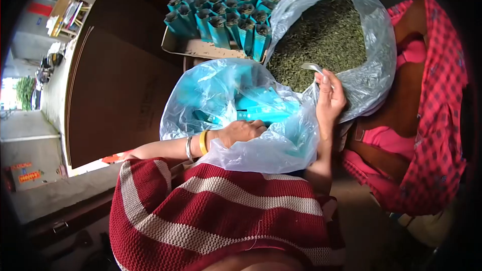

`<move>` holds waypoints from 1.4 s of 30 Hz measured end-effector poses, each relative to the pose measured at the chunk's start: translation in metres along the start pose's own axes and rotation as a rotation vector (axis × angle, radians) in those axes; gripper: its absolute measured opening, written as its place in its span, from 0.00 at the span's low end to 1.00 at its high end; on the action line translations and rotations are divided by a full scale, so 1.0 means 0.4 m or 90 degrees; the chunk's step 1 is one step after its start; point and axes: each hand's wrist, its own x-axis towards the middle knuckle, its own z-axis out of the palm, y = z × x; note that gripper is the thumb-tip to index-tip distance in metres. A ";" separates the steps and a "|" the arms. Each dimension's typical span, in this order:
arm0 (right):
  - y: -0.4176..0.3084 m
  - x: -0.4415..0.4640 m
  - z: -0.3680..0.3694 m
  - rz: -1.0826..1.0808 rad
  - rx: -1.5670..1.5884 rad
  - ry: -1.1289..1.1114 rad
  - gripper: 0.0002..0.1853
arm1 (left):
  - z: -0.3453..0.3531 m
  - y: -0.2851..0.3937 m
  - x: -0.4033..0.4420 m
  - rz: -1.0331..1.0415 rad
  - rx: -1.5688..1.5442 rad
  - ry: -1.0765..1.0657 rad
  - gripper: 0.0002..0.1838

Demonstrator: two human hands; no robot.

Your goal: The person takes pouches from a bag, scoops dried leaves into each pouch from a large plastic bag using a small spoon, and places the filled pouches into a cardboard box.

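My left hand (242, 132), a silver bangle and a yellow band at its wrist, is inside a clear plastic bag (241, 156) of flat teal packets (268, 109). Its fingers are curled against a teal packet; their tips are hidden. My right hand (330, 98) is closed on a small white plastic spoon (312, 66). The spoon is over a second clear bag (380, 35), which is open and filled with dried, chopped green leaves (321, 37). The right wrist passes beside the edge of the packet bag.
Many filled teal packets (218, 25) stand upright in a shallow cardboard tray (201, 49) at the back. A large brown cardboard box (115, 80) rises on the left. A red checked cloth (439, 95) hangs over a brown seat at right.
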 end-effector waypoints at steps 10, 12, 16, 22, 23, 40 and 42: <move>-0.011 0.001 0.005 -0.041 -0.030 0.026 0.12 | -0.231 0.000 -0.054 0.045 -0.230 -0.153 0.16; -0.004 0.000 -0.002 -0.057 -0.038 0.019 0.12 | -0.233 -0.012 -0.036 -0.040 -0.153 -0.205 0.13; 0.011 0.003 0.003 -0.085 -0.063 0.009 0.12 | -0.276 -0.022 0.000 -0.067 -0.124 -0.149 0.11; -0.028 0.006 0.006 -0.014 0.035 0.035 0.12 | -0.424 -0.042 0.117 -0.016 -0.262 0.233 0.08; -0.033 0.000 0.005 0.014 0.060 0.052 0.12 | -0.430 -0.040 0.146 -0.036 -0.285 0.299 0.08; -0.017 0.013 0.006 -0.175 -0.216 -0.011 0.10 | -0.211 -0.015 0.375 -0.045 -0.638 0.514 0.51; -0.023 0.012 0.005 -0.184 -0.188 0.005 0.10 | -0.226 -0.017 0.366 -0.039 -0.605 0.504 0.50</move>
